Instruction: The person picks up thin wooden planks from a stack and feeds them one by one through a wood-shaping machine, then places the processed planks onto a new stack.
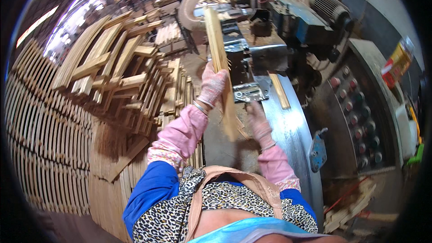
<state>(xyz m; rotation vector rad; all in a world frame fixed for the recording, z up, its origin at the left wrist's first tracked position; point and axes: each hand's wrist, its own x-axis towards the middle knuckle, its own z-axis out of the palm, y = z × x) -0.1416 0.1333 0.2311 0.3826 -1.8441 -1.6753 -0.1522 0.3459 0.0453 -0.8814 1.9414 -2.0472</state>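
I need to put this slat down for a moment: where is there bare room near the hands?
The curved metal table is bare between the loose slat and the blue bracket, right of the right hand. The left hand holds the long slat. Left of it, the slat stacks are crowded; ahead, the machine blocks.

Obstacles: stacked wooden frames (112,69) crowding left; woodworking machine (288,27) and control panel (360,112) blocking ahead and right. Free room: narrow steel table (288,130) strip, between them.
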